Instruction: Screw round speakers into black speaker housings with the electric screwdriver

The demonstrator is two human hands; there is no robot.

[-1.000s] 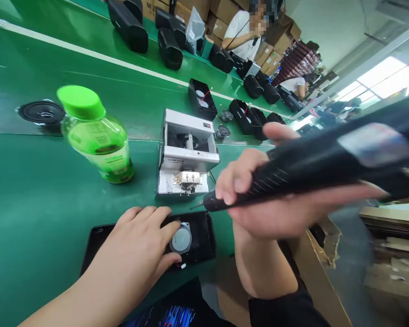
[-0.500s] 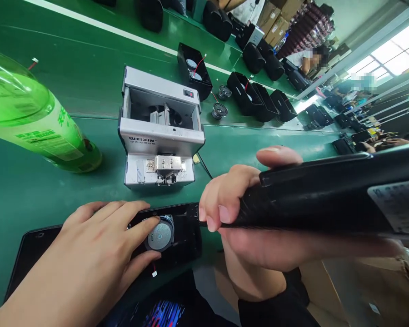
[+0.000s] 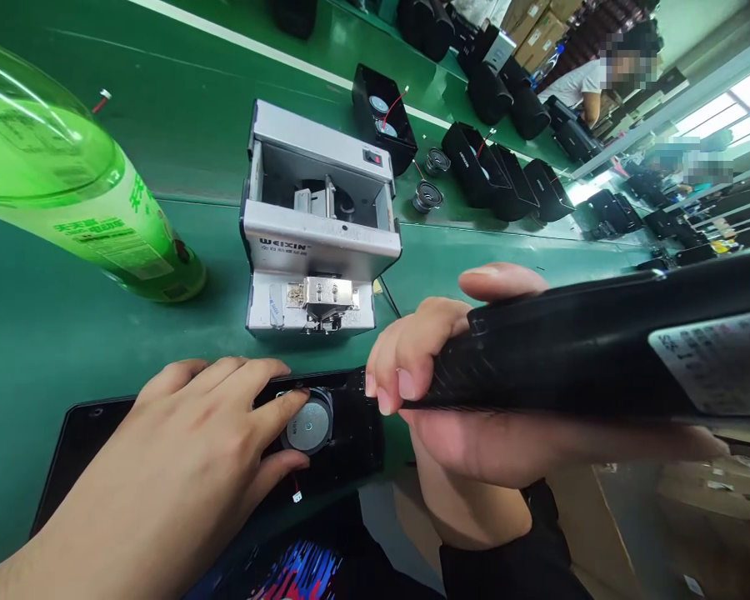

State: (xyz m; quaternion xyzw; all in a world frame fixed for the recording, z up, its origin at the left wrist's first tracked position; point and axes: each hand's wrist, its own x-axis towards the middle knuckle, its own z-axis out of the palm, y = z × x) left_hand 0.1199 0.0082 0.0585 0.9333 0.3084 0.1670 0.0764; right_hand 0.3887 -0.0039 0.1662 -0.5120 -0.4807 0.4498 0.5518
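Observation:
My left hand (image 3: 216, 437) lies over a black speaker housing (image 3: 356, 429), its fingers along the far edge. Its index finger and thumb hold a round silver-backed speaker (image 3: 309, 427) inside the housing. A short red wire with a white connector (image 3: 297, 497) hangs out below the thumb. My right hand (image 3: 422, 350) is wrapped round a thick black electric screwdriver (image 3: 568, 350) with a silver label. The screwdriver points left, its front end by the right part of the housing. My fingers hide its tip, so I cannot tell whether it touches a screw.
A grey WEIXIN screw feeder (image 3: 322, 242) stands just beyond the housing. To the left leans a green bottle (image 3: 125, 217), close to the camera. Loose speakers (image 3: 427, 197) and black housings (image 3: 487, 171) lie farther back. Another person (image 3: 584, 87) sits across the green table (image 3: 181, 350).
The view has shifted, so the feeder, bottle and housing appear farther right. Both hands keep their holds on the speaker and the electric screwdriver.

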